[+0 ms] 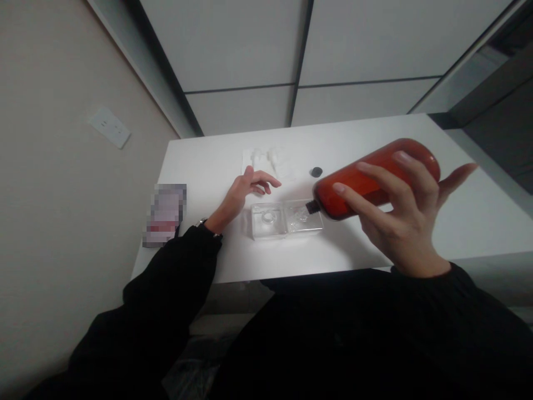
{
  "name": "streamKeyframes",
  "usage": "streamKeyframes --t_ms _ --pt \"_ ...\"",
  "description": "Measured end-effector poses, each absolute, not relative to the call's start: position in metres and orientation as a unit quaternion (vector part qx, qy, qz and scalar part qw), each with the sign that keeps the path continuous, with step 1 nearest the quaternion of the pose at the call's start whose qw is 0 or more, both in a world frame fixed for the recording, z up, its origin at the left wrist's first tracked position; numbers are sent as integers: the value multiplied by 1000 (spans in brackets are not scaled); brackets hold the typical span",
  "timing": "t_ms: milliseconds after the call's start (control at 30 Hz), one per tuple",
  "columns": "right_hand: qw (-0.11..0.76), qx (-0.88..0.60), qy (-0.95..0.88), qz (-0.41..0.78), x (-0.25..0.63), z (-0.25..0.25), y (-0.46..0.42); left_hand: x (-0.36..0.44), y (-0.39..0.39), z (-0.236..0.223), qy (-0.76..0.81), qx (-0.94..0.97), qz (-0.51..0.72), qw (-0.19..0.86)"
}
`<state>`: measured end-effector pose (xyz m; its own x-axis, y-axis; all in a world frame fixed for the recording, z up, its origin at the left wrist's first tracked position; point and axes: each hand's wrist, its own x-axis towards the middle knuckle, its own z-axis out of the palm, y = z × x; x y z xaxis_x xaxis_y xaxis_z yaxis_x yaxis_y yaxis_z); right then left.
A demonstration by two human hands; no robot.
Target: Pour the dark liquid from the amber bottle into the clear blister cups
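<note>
My right hand [400, 208] is wrapped round a large red-brown bottle [358, 180], tilted so that its dark threaded neck points down to the left. The neck is over the right compartment of a clear two-part box [270, 229] on the table. Some clear liquid or shiny plastic shows in that compartment; I cannot tell which. A clear ring shape sits in the left compartment. My left hand [245, 191] hovers at the box's upper left with loosely curved fingers apart, holding nothing. A black cap [316, 172] lies beyond the box, near the bottle.
Small white items [264, 158] lie on a white sheet or tissue toward the back of the white table [208, 161]. At the left edge is a pixelated phone-like object [165, 214]. A wall with a socket [110, 128] stands left, and white cabinet doors [241, 105] rise behind the table.
</note>
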<state>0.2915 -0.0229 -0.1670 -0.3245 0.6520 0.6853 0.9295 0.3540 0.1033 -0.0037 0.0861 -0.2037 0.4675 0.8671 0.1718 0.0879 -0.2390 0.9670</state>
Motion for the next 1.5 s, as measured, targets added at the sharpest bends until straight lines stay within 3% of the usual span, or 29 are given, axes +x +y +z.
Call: streamKeyframes --t_ms 533,900,1067,1500 --pt "255 -513 -791 -215 289 -150 -18 -5 87 -206 339 689 386 512" --pt "264 -407 -842 -235 291 -136 -14 -5 88 -206 337 688 387 513" --pt "222 -448 -854 -146 287 -126 -14 -4 87 -204 335 686 389 515" --pt "216 -401 -890 8 273 -90 -10 -4 90 -205 341 687 392 507"
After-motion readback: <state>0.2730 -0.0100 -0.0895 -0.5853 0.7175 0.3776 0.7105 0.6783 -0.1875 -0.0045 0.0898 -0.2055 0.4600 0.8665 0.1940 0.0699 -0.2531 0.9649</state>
